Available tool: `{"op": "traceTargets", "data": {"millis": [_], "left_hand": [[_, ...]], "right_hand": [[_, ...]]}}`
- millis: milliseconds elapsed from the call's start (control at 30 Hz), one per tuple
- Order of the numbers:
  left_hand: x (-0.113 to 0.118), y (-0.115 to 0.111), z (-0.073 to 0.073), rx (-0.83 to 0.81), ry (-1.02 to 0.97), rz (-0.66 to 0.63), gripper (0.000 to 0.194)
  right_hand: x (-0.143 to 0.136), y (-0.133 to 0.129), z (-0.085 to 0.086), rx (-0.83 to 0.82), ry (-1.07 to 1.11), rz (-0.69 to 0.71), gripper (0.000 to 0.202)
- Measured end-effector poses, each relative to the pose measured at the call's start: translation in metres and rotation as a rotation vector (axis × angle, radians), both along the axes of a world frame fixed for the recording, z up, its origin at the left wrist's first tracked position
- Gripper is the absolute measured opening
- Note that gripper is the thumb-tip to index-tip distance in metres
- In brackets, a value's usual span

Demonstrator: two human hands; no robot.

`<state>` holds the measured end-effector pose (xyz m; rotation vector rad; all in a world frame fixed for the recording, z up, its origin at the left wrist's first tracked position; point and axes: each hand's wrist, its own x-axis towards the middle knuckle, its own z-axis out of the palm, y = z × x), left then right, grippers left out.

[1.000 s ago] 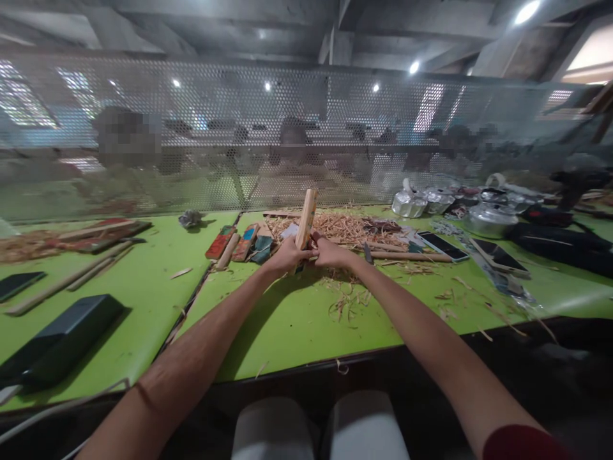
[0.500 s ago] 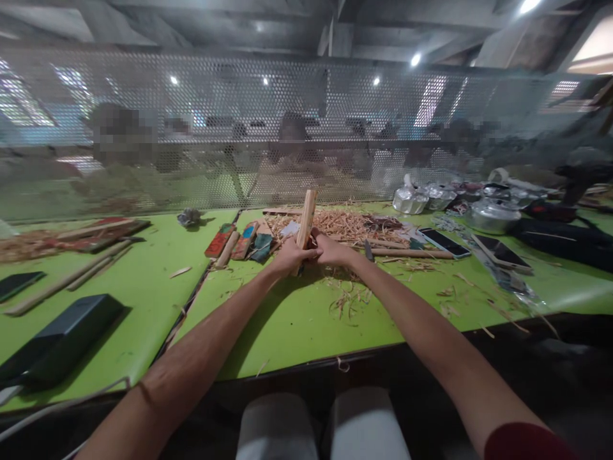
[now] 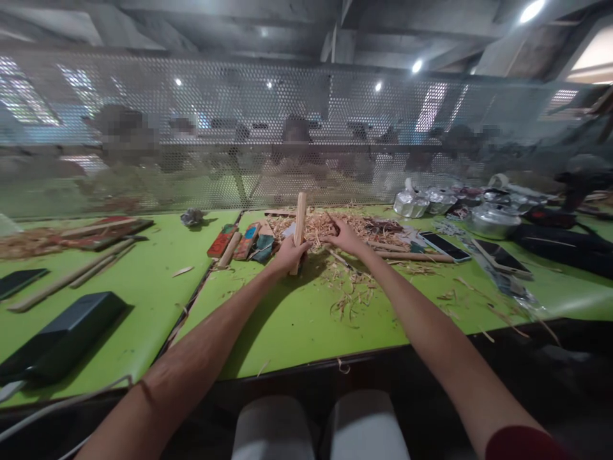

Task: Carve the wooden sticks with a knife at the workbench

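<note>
My left hand is closed around the lower part of a pale wooden stick, which stands nearly upright above the green table. To its right, my right hand is apart from the stick, fingers spread and nothing visible in them. It hovers over a pile of curled wood shavings. Just below it lies a thin tool with a dark end; its kind is unclear. Left of my left hand are sanding blocks painted red and blue, with a short wooden rod between them.
A perforated screen closes off the back, with people behind it. Foil-wrapped pots, phones and a wooden dowel lie to the right. A dark box with a cable sits on the left.
My right hand has let go of the stick and moved a little right, its fingers opening. The stick, in my left hand, has shifted slightly left and stands straighter.
</note>
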<state>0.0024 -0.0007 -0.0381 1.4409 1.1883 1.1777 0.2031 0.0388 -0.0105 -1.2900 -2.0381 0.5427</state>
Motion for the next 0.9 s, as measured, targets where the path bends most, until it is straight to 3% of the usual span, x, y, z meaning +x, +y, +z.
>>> {"op": "traceTargets", "data": {"millis": [100,333,500,600,733,900], "left_hand": [[-0.001,0.002,-0.004,0.050,0.028,0.009,0.023],[-0.004,0.000,0.000,0.199,0.176,0.028,0.035],[-0.004,0.002,-0.004,0.229,0.124,-0.070,0.046],[-0.003,0.004,-0.009,0.245,0.094,-0.057,0.052],[-0.001,0.001,-0.011,0.100,0.014,-0.077,0.051],[0.003,-0.009,-0.003,-0.092,-0.177,-0.166,0.053]], "right_hand": [[0.004,0.005,0.001,0.081,0.106,-0.168,0.015],[-0.008,-0.007,0.007,0.177,-0.085,-0.210,0.020],[-0.014,-0.015,0.010,0.203,-0.299,-0.207,0.016],[-0.018,-0.019,0.011,0.182,-0.426,-0.190,0.021],[-0.021,-0.025,0.015,0.102,-0.548,-0.159,0.029],[-0.024,-0.033,0.019,0.019,-0.616,-0.164,0.034]]}}
